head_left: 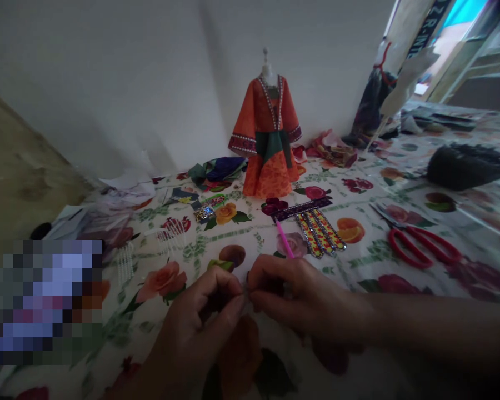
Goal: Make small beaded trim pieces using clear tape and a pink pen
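Over the front of the table, my left hand (206, 319) and my right hand (302, 294) almost meet, fingertips facing each other. Thumb and forefinger are pinched together on both. Whatever lies between them is too small and dim to make out. A slim pink stick (284, 238), perhaps a pen, shows just beyond my right knuckles. Behind it lie a dark maroon trim strip (304, 208) with pale dots and several yellow-and-red patterned strips (320, 233) with glittery edges. Farther back stands a small dress form wearing an orange and green dress (270, 139).
Red-handled scissors (425, 244) lie open at right, near a black bristly bundle (469, 165). Bead strings (170, 233), a shiny blue piece (204, 213) and folded fabric (223, 168) are left of centre. A white form (406, 83) leans at back right. Fruit-and-flower cloth (216, 250) covers the table.
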Demonstrator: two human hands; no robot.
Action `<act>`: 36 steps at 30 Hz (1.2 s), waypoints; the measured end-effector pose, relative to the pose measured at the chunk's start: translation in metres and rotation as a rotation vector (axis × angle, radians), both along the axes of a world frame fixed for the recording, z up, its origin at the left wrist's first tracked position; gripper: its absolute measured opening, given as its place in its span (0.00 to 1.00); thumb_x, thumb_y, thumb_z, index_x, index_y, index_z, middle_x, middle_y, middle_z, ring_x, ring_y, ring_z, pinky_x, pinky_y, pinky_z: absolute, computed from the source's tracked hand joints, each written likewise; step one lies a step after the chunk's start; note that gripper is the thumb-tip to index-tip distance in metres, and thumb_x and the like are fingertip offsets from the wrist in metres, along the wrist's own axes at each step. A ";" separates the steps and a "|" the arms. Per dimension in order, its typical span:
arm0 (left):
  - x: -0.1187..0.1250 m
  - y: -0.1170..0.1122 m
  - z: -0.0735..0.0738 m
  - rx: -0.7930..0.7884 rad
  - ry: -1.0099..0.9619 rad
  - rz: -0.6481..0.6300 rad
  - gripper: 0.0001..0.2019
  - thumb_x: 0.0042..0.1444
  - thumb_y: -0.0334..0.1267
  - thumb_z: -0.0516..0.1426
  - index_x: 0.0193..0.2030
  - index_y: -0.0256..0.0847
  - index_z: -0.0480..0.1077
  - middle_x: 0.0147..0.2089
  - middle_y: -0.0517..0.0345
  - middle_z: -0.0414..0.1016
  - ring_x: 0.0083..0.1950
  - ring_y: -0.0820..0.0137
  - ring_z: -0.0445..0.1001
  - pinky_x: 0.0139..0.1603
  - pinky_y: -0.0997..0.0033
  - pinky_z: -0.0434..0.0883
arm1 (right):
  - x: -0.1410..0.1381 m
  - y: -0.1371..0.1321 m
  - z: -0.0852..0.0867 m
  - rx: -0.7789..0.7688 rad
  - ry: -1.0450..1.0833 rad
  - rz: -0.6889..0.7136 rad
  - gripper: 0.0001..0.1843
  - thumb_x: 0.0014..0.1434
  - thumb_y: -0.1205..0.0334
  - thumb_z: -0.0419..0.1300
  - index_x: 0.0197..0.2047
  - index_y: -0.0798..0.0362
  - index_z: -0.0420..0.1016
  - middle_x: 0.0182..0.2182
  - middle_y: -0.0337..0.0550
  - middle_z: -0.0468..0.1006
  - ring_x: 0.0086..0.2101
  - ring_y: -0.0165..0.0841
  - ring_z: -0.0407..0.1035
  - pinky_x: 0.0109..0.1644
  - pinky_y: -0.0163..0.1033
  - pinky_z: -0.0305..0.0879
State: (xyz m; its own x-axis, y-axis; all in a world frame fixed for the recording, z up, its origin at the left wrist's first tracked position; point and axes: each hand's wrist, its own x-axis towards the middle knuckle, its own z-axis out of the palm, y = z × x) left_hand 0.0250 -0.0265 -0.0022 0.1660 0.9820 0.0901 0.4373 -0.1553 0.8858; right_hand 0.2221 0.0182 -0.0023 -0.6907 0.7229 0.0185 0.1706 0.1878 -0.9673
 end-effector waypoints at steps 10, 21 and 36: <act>-0.012 0.019 -0.011 0.049 0.150 0.085 0.06 0.64 0.40 0.54 0.45 0.42 0.68 0.38 0.58 0.74 0.35 0.69 0.72 0.36 0.69 0.70 | 0.014 0.035 -0.001 0.053 0.174 -0.188 0.07 0.65 0.60 0.59 0.36 0.54 0.70 0.26 0.36 0.73 0.26 0.27 0.65 0.29 0.33 0.61; 0.001 0.027 -0.015 0.008 0.468 0.005 0.06 0.62 0.40 0.55 0.43 0.41 0.70 0.46 0.53 0.73 0.45 0.62 0.73 0.43 0.63 0.69 | 0.018 0.050 -0.006 -0.034 0.278 -0.267 0.08 0.62 0.61 0.60 0.33 0.53 0.69 0.26 0.37 0.74 0.25 0.26 0.66 0.28 0.32 0.63; 0.023 0.047 0.011 -0.134 0.659 -0.182 0.06 0.53 0.35 0.57 0.38 0.40 0.68 0.41 0.55 0.68 0.37 0.65 0.69 0.34 0.68 0.64 | 0.019 0.051 -0.010 0.057 0.283 -0.212 0.04 0.61 0.65 0.59 0.33 0.53 0.71 0.26 0.38 0.74 0.26 0.27 0.67 0.29 0.33 0.65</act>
